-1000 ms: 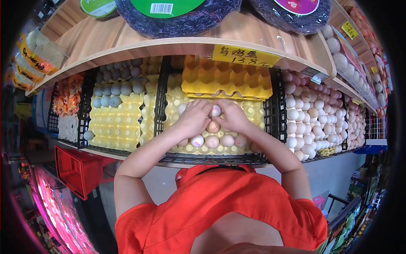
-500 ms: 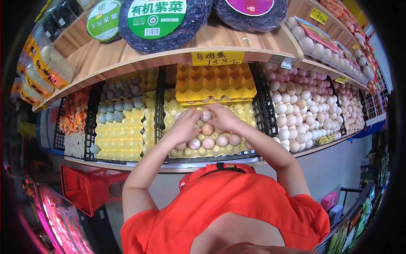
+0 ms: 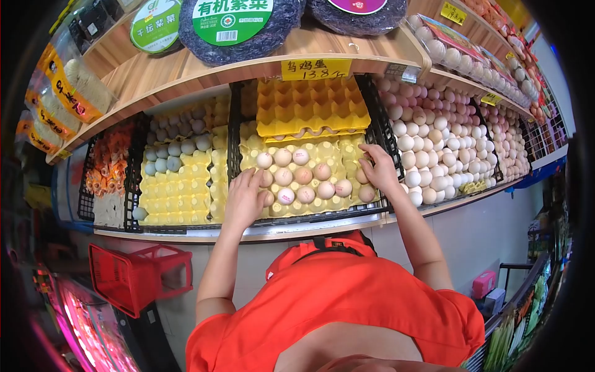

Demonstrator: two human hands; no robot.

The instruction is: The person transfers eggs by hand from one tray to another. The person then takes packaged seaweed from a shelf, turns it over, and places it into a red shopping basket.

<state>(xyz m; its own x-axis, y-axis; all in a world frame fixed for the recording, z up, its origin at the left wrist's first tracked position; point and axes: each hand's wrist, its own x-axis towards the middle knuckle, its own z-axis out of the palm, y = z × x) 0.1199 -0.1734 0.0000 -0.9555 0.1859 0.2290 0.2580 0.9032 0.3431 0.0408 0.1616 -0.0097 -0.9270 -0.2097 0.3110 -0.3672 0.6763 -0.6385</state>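
Several pale stamped eggs [image 3: 303, 175] rest in the cups of a yellow egg tray [image 3: 322, 152] in the middle compartment. My left hand [image 3: 245, 197] lies at the tray's left side, its fingers stretched out beside two eggs and partly covering them. At the right side, my right hand [image 3: 379, 168] has its thumb and fingers apart, close to the right-hand eggs [image 3: 365, 193]. Whether its fingertips touch an egg or the tray edge, I cannot make out. Behind the eggs stands a stack of empty darker-yellow egg trays [image 3: 312, 108].
White and pinkish eggs [image 3: 440, 155] fill the compartment to the right. Bluish eggs [image 3: 174, 149] sit in yellow trays on the left. Black mesh dividers [image 3: 235, 133] separate them. A wooden shelf [image 3: 204, 75] overhangs the back, and a red basket [image 3: 118, 279] stands lower left.
My hands have moved apart from the middle of the tray, left hand to its left side, right hand to its right. Eggs that were covered now show. The view has shifted slightly.
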